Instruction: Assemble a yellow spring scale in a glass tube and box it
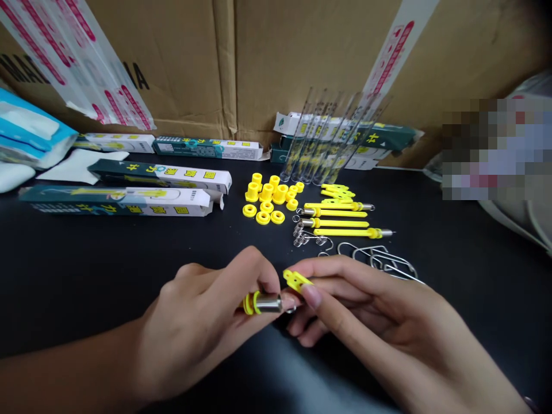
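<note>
My left hand (202, 322) is closed around a yellow plunger rod with a metal end (268, 303); the rest of the rod is hidden in the fingers. A small wire loop (291, 310) shows beyond the metal end. Between the thumb and forefinger of my right hand (366, 310) is a small flat yellow plastic piece with holes (296, 281), close to the metal end. Past my hands lie several yellow rods (342, 223) with metal ends, small coil springs (298, 231) and bent wire hooks (382, 257).
Yellow caps and rings (267, 193) stand in a group mid-table. Clear tubes (321, 138) stand upright behind, before printed boxes (388, 138). More boxes (116, 201) and a blue tissue pack (38, 129) are at left. A cardboard wall (181, 63) closes the back.
</note>
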Available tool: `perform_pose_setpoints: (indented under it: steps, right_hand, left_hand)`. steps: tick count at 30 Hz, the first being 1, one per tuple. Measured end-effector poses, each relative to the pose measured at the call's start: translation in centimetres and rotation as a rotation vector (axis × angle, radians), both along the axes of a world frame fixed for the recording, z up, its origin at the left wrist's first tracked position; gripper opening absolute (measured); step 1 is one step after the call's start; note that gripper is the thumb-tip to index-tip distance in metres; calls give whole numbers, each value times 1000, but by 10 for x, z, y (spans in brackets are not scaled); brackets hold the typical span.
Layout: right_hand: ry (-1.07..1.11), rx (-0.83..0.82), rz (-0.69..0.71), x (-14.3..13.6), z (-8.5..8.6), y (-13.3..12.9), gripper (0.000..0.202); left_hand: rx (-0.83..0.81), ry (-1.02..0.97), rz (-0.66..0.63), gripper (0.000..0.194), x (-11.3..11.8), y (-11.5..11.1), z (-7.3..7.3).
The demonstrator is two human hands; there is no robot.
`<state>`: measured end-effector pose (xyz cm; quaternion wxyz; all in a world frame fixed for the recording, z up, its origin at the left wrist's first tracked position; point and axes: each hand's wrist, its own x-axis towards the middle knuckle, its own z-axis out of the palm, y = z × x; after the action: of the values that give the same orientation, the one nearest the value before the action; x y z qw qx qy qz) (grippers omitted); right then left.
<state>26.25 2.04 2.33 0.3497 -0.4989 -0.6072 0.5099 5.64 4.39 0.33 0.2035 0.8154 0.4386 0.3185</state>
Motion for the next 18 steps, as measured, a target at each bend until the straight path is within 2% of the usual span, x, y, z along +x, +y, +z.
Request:
perform_pose_setpoints:
  steps: [6,14,18]
  right_hand:
    - [-46,49,2,1,1,-2,17]
    - [-163,273,-71,2,4,0,11]
    - [-227,390,-125,1,4,0,14]
  left_hand:
    - [-80,-40,-38,22,5,9,11]
    - [-370,-160,-80,19,6,8,13]
    - [-399,-209,-193,13,5,6,13]
